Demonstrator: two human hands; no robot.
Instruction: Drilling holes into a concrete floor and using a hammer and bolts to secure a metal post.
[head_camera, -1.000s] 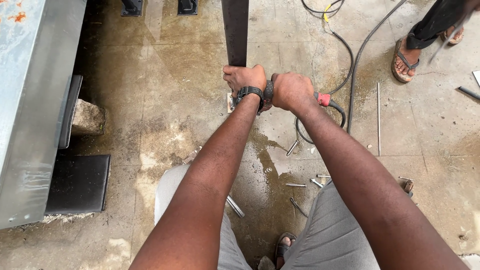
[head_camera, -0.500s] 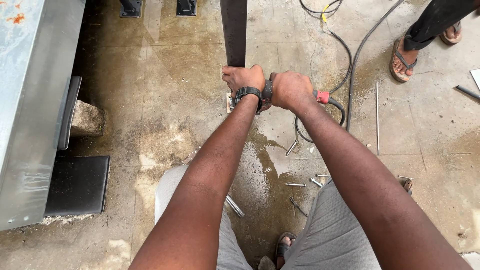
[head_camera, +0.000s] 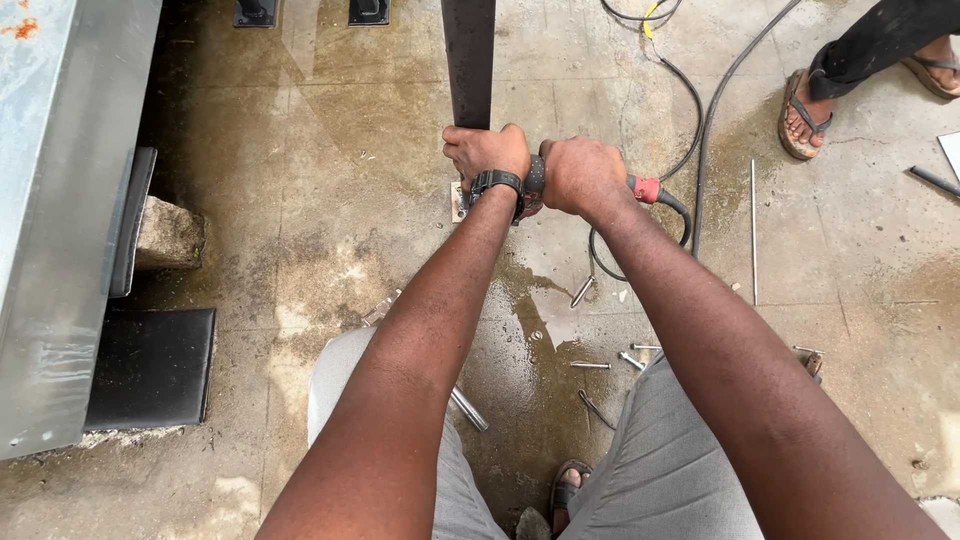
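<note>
Steel bar: dark flat bar (head_camera: 469, 60) stands on the wet concrete floor (head_camera: 300, 200), running from my hands straight away from me to the top edge of view; its foot meets a small pale base plate (head_camera: 459, 201) just below my left fist.
Long axis: away from me, in line with my forearms.
Left hand: my left hand (head_camera: 487, 152), with a black wristwatch (head_camera: 497, 183), is clenched around the bar's lower end, knuckles on top.
Right hand: my right hand (head_camera: 580, 175) is closed around the grinder (head_camera: 532, 187), just right of the bar; only a dark rounded part shows between my fists, and a red collar (head_camera: 645, 189) with the black cable (head_camera: 690, 150) trails off to the right.
Nearer hand: the left, on the bar itself; the right sits beside it, the two fists touching or nearly so.
Tool to bar: to the right of the bar's foot; contact hidden by my hands.
Around: loose metal rods (head_camera: 590, 365) lie near my knees, and another person's sandalled foot (head_camera: 808, 110) is well apart at upper right.
</note>
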